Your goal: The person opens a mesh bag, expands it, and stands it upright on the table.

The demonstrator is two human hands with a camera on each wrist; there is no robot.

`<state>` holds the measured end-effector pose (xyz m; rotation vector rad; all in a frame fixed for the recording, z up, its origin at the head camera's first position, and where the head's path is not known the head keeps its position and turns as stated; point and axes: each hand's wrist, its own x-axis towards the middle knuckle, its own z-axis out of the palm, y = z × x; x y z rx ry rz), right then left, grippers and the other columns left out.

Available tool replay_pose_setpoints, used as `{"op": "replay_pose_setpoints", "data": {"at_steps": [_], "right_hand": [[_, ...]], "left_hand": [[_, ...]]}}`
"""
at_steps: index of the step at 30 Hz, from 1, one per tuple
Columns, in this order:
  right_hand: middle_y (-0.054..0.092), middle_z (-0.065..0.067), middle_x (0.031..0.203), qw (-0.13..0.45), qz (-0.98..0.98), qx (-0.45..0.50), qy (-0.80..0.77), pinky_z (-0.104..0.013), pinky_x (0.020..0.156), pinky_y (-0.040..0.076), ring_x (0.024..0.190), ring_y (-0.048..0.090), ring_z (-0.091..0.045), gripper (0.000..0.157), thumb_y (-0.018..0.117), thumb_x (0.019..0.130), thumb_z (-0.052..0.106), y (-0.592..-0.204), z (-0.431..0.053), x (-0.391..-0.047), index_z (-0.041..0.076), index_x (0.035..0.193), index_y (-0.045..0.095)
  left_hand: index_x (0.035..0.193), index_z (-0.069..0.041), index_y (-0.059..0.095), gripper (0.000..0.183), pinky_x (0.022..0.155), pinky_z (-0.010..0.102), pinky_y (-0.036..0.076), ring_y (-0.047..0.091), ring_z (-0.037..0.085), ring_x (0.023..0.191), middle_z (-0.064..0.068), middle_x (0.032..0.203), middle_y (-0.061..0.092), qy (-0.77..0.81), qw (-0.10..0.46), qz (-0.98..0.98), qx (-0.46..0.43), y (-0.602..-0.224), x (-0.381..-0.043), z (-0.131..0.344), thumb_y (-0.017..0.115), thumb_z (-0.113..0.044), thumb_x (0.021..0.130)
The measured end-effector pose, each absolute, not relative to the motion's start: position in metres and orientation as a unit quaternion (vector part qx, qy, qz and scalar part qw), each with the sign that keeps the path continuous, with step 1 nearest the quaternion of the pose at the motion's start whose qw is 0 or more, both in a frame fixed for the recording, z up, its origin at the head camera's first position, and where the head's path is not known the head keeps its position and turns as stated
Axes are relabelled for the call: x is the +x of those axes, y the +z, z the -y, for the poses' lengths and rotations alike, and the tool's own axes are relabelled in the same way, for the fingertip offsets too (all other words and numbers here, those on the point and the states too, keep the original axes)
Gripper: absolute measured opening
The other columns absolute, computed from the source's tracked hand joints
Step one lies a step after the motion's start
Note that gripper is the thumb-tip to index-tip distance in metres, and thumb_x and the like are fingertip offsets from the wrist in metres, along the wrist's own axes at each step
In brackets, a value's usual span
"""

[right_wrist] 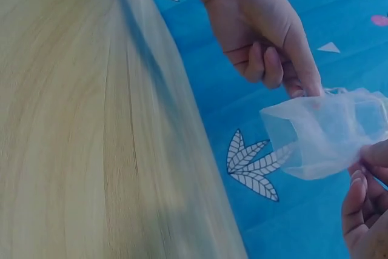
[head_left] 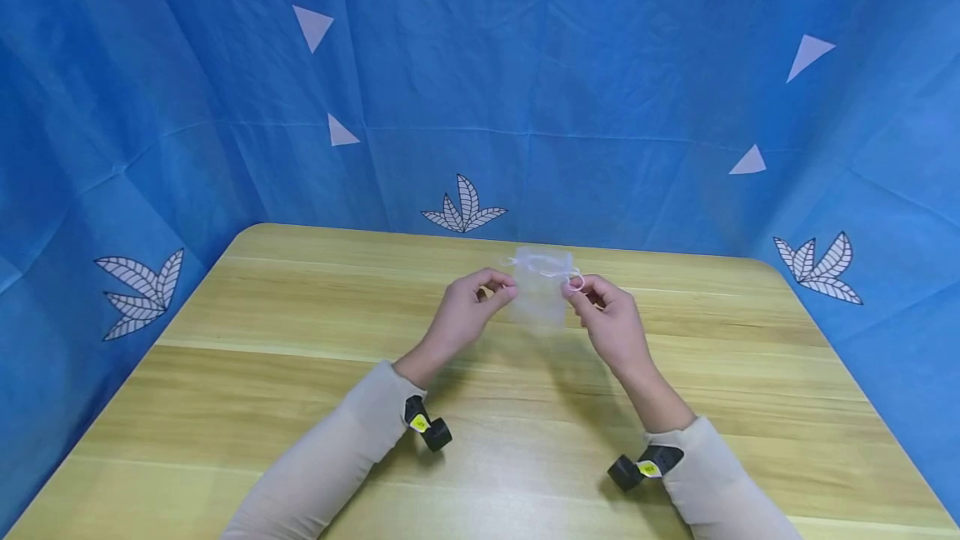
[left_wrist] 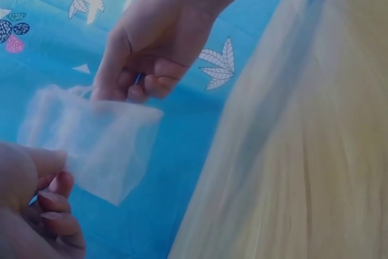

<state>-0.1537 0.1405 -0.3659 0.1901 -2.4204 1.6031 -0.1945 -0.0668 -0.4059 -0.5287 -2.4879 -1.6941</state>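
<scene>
A small sheer white drawstring pouch (head_left: 540,290) is held up above the far part of the table, its gathered top and white cord uppermost in the head view. My left hand (head_left: 470,307) pinches its left edge between thumb and forefinger. On the opposite edge, my right hand (head_left: 611,319) pinches the pouch beside a loop of cord. Both wrist views show the pouch (left_wrist: 112,150) stretched between the two hands, its see-through fabric slightly creased. Nothing can be made out inside the pouch (right_wrist: 321,131).
Below the hands lies a light wood-grain table (head_left: 510,457) with rounded far corners. A blue cloth (head_left: 525,90) printed with leaves and triangles hangs behind and at both sides. Each sleeve cuff carries a black wrist camera, one at the left (head_left: 429,425) and one at the right (head_left: 643,467).
</scene>
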Motion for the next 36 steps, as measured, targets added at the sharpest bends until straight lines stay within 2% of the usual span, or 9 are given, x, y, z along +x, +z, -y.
{"op": "replay_pose_setpoints", "data": {"at_steps": [5,11,15,19,22,26,28,31,36], "right_hand": [[0.054,-0.007,0.077,0.116,0.824,0.066,0.551,-0.02,0.054,0.042,0.064,0.047,-0.009,0.016,0.064,0.096,0.013,-0.375,-0.145,-0.159,-0.003,0.099,0.067],[0.057,-0.009,0.078,0.125,0.83,0.072,0.539,-0.022,0.051,0.041,0.063,0.049,-0.012,0.018,0.066,0.096,0.021,-0.394,-0.151,-0.17,0.003,0.098,0.069],[0.061,-0.012,0.081,0.126,0.838,0.089,0.523,-0.023,0.053,0.041,0.068,0.052,-0.014,0.016,0.067,0.095,0.021,-0.4,-0.149,-0.17,0.005,0.097,0.07],[0.064,-0.011,0.086,0.11,0.854,0.105,0.498,-0.023,0.058,0.044,0.073,0.054,-0.015,0.014,0.063,0.097,0.015,-0.401,-0.149,-0.17,0.005,0.105,0.069],[0.062,-0.014,0.093,0.11,0.848,0.104,0.507,-0.024,0.061,0.046,0.076,0.054,-0.016,0.018,0.055,0.1,0.013,-0.399,-0.152,-0.17,0.005,0.113,0.066],[0.064,-0.017,0.106,0.136,0.823,0.106,0.541,-0.026,0.073,0.048,0.088,0.057,-0.018,0.027,0.051,0.103,0.021,-0.392,-0.155,-0.169,0.004,0.119,0.064],[0.066,-0.012,0.111,0.15,0.825,0.117,0.533,-0.028,0.08,0.048,0.095,0.058,-0.017,0.03,0.052,0.103,0.027,-0.39,-0.155,-0.168,0.005,0.119,0.065],[0.067,-0.008,0.111,0.161,0.847,0.148,0.484,-0.034,0.085,0.047,0.099,0.059,-0.019,0.028,0.058,0.1,0.026,-0.388,-0.154,-0.167,0.006,0.118,0.067],[0.069,-0.001,0.1,0.143,0.882,0.184,0.41,-0.043,0.081,0.05,0.091,0.062,-0.017,0.021,0.067,0.095,0.022,-0.387,-0.148,-0.162,0.01,0.111,0.071]], "left_hand": [[0.11,-0.017,0.071,0.023,0.056,0.028,0.039,0.045,0.016,0.062,-0.004,0.094,0.064,-0.58,0.089,0.795,-0.154,-0.405,-0.197,0.07,0.063,-0.034,0.096],[0.104,-0.013,0.072,0.019,0.053,0.025,0.037,0.045,0.015,0.061,-0.001,0.093,0.065,-0.601,0.137,0.773,-0.15,-0.404,-0.198,0.071,0.067,-0.028,0.095],[0.102,-0.011,0.072,0.016,0.053,0.024,0.04,0.048,0.013,0.062,-0.001,0.093,0.066,-0.582,0.133,0.785,-0.164,-0.405,-0.197,0.07,0.067,-0.024,0.095],[0.103,-0.01,0.071,0.015,0.05,0.024,0.041,0.05,0.013,0.061,-0.001,0.093,0.065,-0.578,0.131,0.787,-0.174,-0.407,-0.196,0.069,0.066,-0.022,0.095],[0.103,-0.01,0.071,0.014,0.049,0.025,0.042,0.053,0.013,0.06,0.0,0.092,0.064,-0.578,0.139,0.784,-0.177,-0.407,-0.196,0.068,0.066,-0.02,0.096],[0.103,-0.01,0.071,0.013,0.05,0.026,0.046,0.056,0.011,0.062,-0.001,0.092,0.063,-0.557,0.142,0.796,-0.191,-0.407,-0.195,0.067,0.065,-0.019,0.096],[0.102,-0.011,0.071,0.012,0.054,0.026,0.048,0.056,0.01,0.066,-0.002,0.092,0.063,-0.535,0.137,0.808,-0.206,-0.407,-0.193,0.065,0.065,-0.02,0.096],[0.101,-0.011,0.071,0.012,0.061,0.025,0.05,0.058,0.01,0.071,-0.003,0.092,0.063,-0.499,0.127,0.826,-0.232,-0.407,-0.19,0.061,0.065,-0.02,0.096],[0.1,-0.012,0.072,0.011,0.065,0.024,0.05,0.059,0.01,0.074,-0.002,0.093,0.065,-0.463,0.122,0.84,-0.254,-0.407,-0.184,0.056,0.065,-0.02,0.096]]}}
